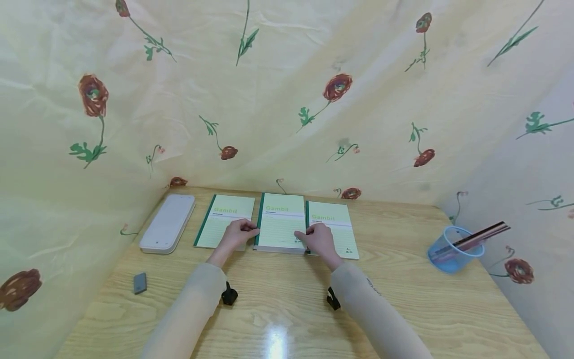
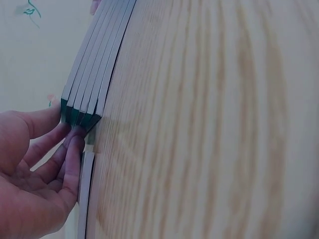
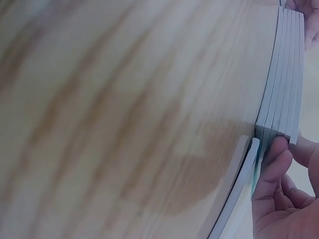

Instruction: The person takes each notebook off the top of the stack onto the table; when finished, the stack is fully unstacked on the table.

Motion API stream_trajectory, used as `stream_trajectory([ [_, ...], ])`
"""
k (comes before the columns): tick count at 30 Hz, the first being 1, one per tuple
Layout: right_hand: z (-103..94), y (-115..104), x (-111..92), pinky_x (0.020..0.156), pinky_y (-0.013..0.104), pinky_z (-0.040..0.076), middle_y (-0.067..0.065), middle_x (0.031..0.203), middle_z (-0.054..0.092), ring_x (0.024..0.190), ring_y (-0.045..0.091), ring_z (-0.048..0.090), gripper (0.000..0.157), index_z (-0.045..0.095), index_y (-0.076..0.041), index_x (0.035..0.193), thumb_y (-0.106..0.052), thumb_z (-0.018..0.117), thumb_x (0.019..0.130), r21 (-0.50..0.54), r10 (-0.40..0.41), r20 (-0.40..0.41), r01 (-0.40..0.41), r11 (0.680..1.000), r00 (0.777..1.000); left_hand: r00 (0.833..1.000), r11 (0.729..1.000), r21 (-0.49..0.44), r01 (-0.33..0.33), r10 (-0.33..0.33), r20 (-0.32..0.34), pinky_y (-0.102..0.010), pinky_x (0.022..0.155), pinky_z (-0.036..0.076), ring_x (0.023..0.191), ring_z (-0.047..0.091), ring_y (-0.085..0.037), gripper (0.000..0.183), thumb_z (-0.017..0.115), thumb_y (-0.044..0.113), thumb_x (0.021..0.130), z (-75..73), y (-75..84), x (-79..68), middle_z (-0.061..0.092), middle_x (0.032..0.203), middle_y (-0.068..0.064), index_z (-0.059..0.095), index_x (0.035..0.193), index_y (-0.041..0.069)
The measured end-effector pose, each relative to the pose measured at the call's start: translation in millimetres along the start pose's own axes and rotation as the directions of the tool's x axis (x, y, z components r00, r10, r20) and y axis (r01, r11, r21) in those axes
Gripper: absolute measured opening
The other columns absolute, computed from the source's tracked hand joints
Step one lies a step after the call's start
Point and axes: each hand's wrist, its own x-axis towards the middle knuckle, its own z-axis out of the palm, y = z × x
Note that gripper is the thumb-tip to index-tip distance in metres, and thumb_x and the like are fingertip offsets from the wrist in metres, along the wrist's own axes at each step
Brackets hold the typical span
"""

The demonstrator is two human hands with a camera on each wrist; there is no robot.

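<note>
A stack of several pale green notebooks (image 1: 281, 219) with dark green spines lies in the middle of the table's far side. My left hand (image 1: 239, 233) holds its left edge: in the left wrist view the thumb is at the top corner and the curled fingers (image 2: 73, 159) lie against the green spines (image 2: 79, 117). From the other side my right hand (image 1: 319, 239) grips the right edge, thumb at the top and bent fingers (image 3: 275, 169) at the page edges. A similar notebook (image 1: 226, 212) lies under my left hand, another (image 1: 336, 224) under my right.
At the far left of the wooden table (image 1: 278, 309) lies a white rectangular device (image 1: 168, 223), with a small grey block (image 1: 140, 283) nearer me. A blue cup (image 1: 453, 252) with several pencils (image 1: 482, 234) leans at the right. Flowered cloth (image 1: 269, 99) hangs behind the table.
</note>
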Motion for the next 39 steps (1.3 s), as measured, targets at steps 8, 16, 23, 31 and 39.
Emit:
stream_trajectory([
  [8,-4.0,4,-1,0.051,0.026,0.036,0.002,0.058,0.059,0.051,0.014,0.048,0.033,0.069,-0.004,0.072,-0.031,0.077,0.089,0.028,0.020,-0.011,-0.020,0.999,1.000,1.000,1.000,0.016,0.003,-0.003,0.002,-0.037,0.083,0.048,0.090,0.058,-0.024,0.018,0.071,0.011,0.093,0.1,1.3,-1.7,0.067,0.098,-0.011,0.069,0.106,-0.001],
  [16,-14.6,16,1,0.067,0.033,0.050,0.015,0.089,0.070,0.073,0.020,0.060,0.037,0.070,0.005,0.099,-0.031,0.073,0.092,0.064,0.074,-0.007,-0.074,0.995,0.997,1.000,0.999,0.034,0.011,-0.012,0.006,-0.037,0.083,0.048,0.092,0.058,-0.024,0.018,0.070,0.010,0.093,-0.1,2.7,-1.3,0.067,0.100,-0.011,0.069,0.108,0.000],
  [23,-33.5,29,1,0.072,0.031,0.053,0.023,0.123,0.061,0.088,0.023,0.063,0.049,0.059,0.008,0.128,-0.029,0.066,0.097,0.252,0.208,0.061,-0.216,0.943,0.976,1.000,0.999,0.047,0.006,-0.006,-0.003,-0.036,0.082,0.048,0.090,0.059,-0.023,0.017,0.071,0.011,0.092,1.2,0.7,0.2,0.067,0.098,-0.010,0.069,0.105,0.000],
  [31,-66.1,62,5,0.067,0.024,0.050,0.023,0.128,0.055,0.091,0.019,0.057,0.056,0.049,0.010,0.137,-0.028,0.063,0.099,0.349,0.257,0.096,-0.274,0.896,0.962,1.000,0.998,0.056,-0.002,0.003,-0.016,-0.037,0.081,0.048,0.089,0.059,-0.024,0.016,0.072,0.010,0.091,1.9,-0.1,-0.1,0.068,0.096,-0.011,0.069,0.104,-0.001],
  [39,-117.3,102,-1,0.068,0.025,0.051,0.004,0.096,0.067,0.076,0.006,0.056,0.060,0.045,0.014,0.138,-0.031,0.060,0.101,0.334,0.208,0.088,-0.225,0.915,0.974,1.000,0.998,0.061,0.002,-0.002,-0.010,-0.038,0.083,0.048,0.091,0.059,-0.024,0.018,0.071,0.011,0.092,2.5,-0.4,0.3,0.068,0.099,-0.010,0.069,0.106,0.000],
])
